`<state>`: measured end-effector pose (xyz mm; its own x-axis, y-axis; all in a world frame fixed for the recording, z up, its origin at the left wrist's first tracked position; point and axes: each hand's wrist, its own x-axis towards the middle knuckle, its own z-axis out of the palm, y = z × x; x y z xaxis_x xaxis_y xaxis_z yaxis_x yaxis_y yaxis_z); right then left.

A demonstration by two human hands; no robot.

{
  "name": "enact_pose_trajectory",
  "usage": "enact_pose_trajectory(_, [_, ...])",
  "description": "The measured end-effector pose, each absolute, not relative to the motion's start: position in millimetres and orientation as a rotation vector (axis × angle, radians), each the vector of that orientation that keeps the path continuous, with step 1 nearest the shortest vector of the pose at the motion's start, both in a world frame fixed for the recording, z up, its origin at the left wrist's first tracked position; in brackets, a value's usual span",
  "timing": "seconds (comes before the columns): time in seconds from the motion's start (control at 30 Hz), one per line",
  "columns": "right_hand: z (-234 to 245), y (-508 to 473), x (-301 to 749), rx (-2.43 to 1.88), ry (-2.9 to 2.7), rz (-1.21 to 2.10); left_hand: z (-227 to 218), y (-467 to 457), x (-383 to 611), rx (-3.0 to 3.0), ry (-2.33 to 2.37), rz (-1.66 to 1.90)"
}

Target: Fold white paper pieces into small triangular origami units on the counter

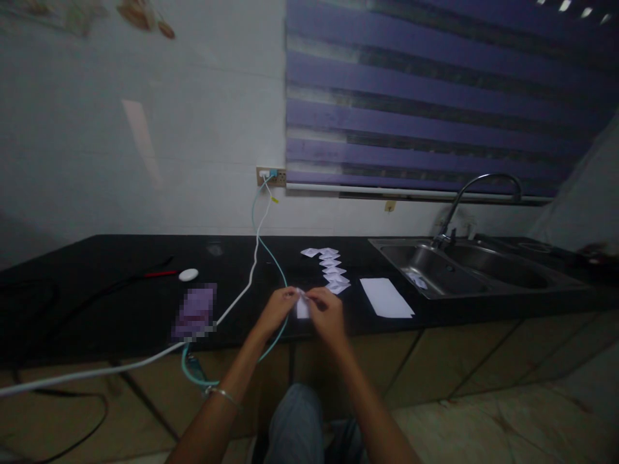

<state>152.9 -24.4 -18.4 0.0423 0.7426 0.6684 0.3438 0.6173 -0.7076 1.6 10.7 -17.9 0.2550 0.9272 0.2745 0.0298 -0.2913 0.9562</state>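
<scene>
A small piece of white paper (302,308) is between my hands at the front of the black counter. My left hand (278,309) pinches its upper left side, fingertips close to those of the other hand. On the right side, my right hand (329,314) grips the same paper with thumb and fingers. The paper's top edge looks bent or folded, though the fingers partly hide it. Just beyond my right hand lies a row of several folded white paper pieces (331,263). To the right rests a stack of flat white paper (387,298).
A steel sink (438,296) with a curved faucet (488,177) is at the right. White and teal cables run from the wall outlet (271,176) across the counter (130,258). At left lie a blurred purple item (196,312), a white disc (188,275) and a red-handled tool (162,274).
</scene>
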Motion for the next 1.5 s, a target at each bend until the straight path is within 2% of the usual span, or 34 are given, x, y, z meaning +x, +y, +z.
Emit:
enact_pose_trajectory(0.43, [-22, -26, 152, -0.893, -1.694, 0.301, -10, 5, -2, 1.447, 0.971, 1.191])
enact_pose_trajectory(0.93, [-20, -26, 157, -0.913, -1.717, 0.498, -2, -4, -5, 1.31, 0.91, 1.246])
enact_pose_trajectory(1.5, [-18, -27, 158, -0.905, -1.773, 0.565, -20, 12, 3, 1.701, 1.098, 1.228])
